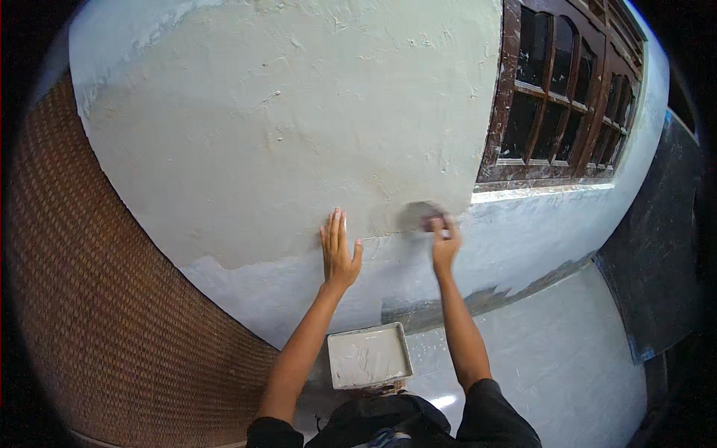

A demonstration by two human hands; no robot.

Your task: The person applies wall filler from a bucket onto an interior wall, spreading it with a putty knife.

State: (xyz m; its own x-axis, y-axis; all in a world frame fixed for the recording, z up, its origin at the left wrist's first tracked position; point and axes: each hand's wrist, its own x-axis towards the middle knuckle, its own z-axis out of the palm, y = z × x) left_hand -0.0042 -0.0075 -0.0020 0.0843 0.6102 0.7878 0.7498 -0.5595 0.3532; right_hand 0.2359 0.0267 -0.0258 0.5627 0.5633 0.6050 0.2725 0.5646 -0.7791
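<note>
My left hand (340, 254) lies flat with fingers stretched out on the wall (299, 149), near the lower border of its cream-coloured coat. To the right of it, my right hand (446, 250) grips a putty knife (429, 222) with a dark reddish handle. Motion smears the tool, so its blade shows only as a grey blur against the coating. Small ridges and lumps dot the coated surface. Below and between my forearms stands a shallow rectangular tub (408, 358) holding cream-coloured filler paste.
A dark brown wooden window (553, 97) with paned glass is set in the wall at the upper right. Woven matting (112, 284) spans the left side. Pale splatters dot the grey floor (553, 328) beside the tub. A dark sheet (653, 246) stands at the far right.
</note>
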